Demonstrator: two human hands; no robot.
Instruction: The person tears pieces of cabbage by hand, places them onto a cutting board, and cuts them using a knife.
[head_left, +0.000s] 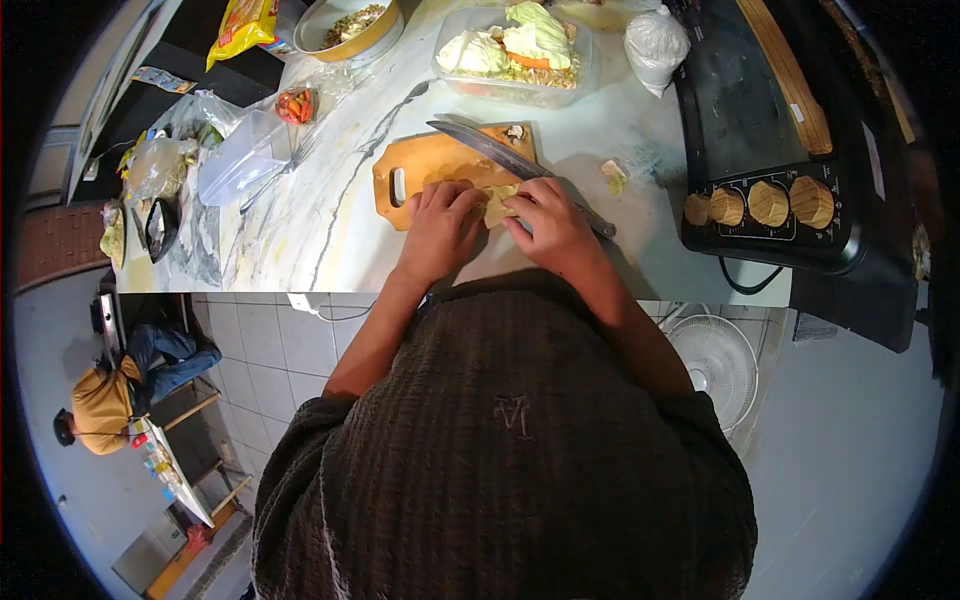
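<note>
Both hands meet over the front edge of a wooden cutting board [410, 160]. Between them is a small pale yellowish piece of food [497, 206]. My left hand [442, 225] has its fingers bent around the piece's left side. My right hand [548, 222] pinches its right side. A large knife [490, 148] lies diagonally across the board, its handle end on the counter beyond my right hand. A small scrap [515, 132] rests at the board's far right corner. Behind the board stands a clear container [513, 93] with cabbage, something orange and shredded food.
Left on the marble counter [340, 220] are a clear plastic tub [243, 160], a bag of red chillies [296, 104] and a bowl [348, 30]. A black appliance with wooden knobs [768, 203] stands right, near a white bag [656, 50]. A person [105, 405] sits far left.
</note>
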